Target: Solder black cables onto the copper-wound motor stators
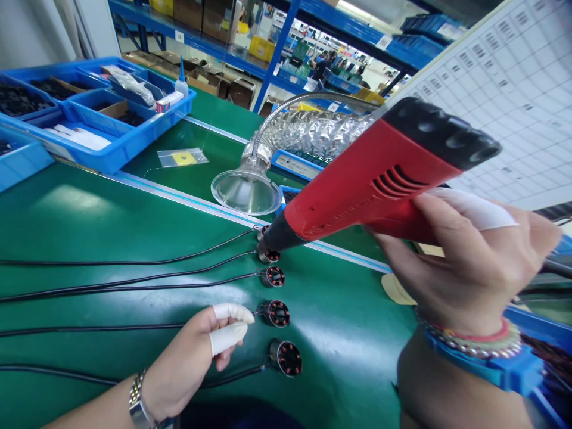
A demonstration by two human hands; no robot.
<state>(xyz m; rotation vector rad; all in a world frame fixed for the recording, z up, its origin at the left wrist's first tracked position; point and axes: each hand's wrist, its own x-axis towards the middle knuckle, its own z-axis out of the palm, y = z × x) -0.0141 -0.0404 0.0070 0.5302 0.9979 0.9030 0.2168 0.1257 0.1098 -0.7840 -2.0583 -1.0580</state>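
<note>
Upper part of the frame: your room runs back past blue steel shelving (277, 53) stacked with cartons, and a printed grid chart (504, 101) fills the upper right. Lower half: your green bench mat (339, 363) carries the work. Blue parts trays (120, 149) sit at upper left, probably parked there to leave the front of the mat free, with a small zip bag (182, 157) lying on a green shelf below them.

Centre: a clear funnel hood (243, 190) on a foil duct (313, 134) faces the work, apparently placed to draw off fumes close to the source. Your right hand (469, 262) wraps the grip of a red heat gun (370, 179), fingers closed around it, angling the black nozzle (277, 233) down at the upper end of the row.

Lower centre: five small motors (285, 358) stand in a column, their black leads (111, 262) all trailing left, a layout that seems to keep the cables out of the heat. Your left hand (192, 357) rests just beside the fourth motor, fingers loosely curled, pinching nothing. Rubber finger cots (227, 339) cover two of its fingers, likely for handling the parts.
</note>
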